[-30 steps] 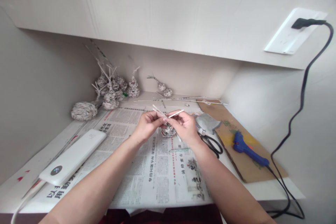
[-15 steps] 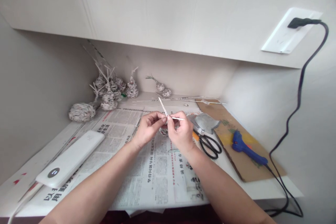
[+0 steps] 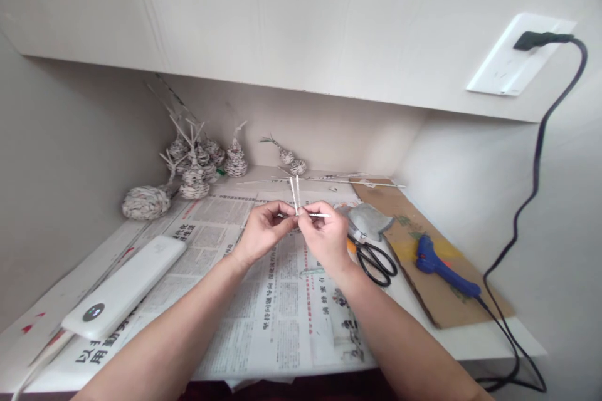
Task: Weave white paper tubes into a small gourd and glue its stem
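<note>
My left hand [image 3: 269, 229] and my right hand [image 3: 324, 232] meet over the newspaper, fingertips nearly touching. Both are closed in a pinch on a small piece made of thin rolled paper sticks. Two of its paper sticks [image 3: 295, 193] rise side by side above my fingertips. Another paper stick [image 3: 322, 215] points right across the fingers of my right hand. The lower part of the piece is mostly hidden behind my fingers. Black-handled scissors [image 3: 376, 261] lie just right of my right wrist.
Newspaper [image 3: 244, 326] covers the white tabletop. Several woven paper gourds [image 3: 194, 183] stand at the back left, with loose paper sticks [image 3: 329, 178] along the back. A white power bank [image 3: 126, 285] lies left. A blue glue gun [image 3: 444, 269] rests on cardboard [image 3: 418, 294], its cord running to a wall socket [image 3: 520, 53].
A second paper stick now stands upright beside the first, and the first has become steeper. The woven part seen below my fingers is now more hidden. My hands have barely shifted.
</note>
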Motion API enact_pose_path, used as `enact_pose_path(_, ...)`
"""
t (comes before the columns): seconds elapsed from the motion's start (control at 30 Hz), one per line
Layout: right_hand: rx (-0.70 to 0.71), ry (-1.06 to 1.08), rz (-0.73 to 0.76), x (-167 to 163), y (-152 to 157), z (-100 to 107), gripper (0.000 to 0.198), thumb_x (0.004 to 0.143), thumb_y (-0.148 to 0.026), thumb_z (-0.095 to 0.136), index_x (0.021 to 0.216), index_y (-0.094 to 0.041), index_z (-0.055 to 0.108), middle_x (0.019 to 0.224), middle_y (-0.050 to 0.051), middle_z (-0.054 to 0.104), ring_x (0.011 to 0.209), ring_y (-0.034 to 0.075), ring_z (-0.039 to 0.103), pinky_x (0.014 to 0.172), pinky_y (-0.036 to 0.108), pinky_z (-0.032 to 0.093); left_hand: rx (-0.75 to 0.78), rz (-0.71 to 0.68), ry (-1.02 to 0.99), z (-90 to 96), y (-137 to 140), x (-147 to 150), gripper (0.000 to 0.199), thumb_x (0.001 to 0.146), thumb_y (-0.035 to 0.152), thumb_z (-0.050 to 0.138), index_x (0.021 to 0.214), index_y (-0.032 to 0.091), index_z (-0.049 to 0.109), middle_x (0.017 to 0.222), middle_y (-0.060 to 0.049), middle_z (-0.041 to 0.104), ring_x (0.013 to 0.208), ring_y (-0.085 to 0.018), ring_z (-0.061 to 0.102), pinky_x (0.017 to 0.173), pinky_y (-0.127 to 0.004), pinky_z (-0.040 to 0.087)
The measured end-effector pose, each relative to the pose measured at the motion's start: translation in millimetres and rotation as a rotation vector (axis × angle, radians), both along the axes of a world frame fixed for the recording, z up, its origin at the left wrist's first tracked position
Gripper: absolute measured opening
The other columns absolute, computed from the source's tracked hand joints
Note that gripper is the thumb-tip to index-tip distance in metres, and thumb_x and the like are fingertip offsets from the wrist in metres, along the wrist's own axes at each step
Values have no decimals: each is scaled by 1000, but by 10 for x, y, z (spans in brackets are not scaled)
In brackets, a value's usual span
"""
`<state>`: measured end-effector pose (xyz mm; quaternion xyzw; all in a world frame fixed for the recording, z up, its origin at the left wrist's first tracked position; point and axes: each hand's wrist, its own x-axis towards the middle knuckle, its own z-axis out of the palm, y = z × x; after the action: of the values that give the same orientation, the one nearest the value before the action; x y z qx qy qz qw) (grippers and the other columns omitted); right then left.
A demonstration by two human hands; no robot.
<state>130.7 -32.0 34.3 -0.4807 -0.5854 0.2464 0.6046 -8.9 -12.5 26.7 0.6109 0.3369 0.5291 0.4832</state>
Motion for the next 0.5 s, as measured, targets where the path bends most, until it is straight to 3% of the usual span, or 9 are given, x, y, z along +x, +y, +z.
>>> enact_pose_path(0.17, -280, 349, 142, -35, 85, -66, 19, 73, -36, 69, 71, -19, 62, 50, -4, 58, 43, 11, 53, 38, 21, 42, 45, 8, 39, -53, 28, -5, 20, 77, 31, 72, 81, 13, 65, 78, -5, 67, 73, -17, 64, 71, -28, 52)
enact_pose_path(0.3, -252, 364, 252, -3, 122, -98, 27, 70, -40, 75, 85, -19, 69, 71, 2, 69, 60, 15, 63, 44, 22, 49, 19, 52, -41, -95, 70, 3, 21, 76, 32, 73, 80, 14, 64, 76, -4, 67, 71, -16, 65, 71, -28, 52)
enact_pose_path(0.5, -159, 222, 236, 19, 121, -121, 21, 76, -37, 72, 89, -21, 73, 88, 5, 74, 72, 19, 69, 54, 26, 55, -72, 59, -140, -151, 110, 12, 21, 74, 32, 75, 77, 14, 66, 75, -4, 70, 72, -17, 65, 74, -30, 53)
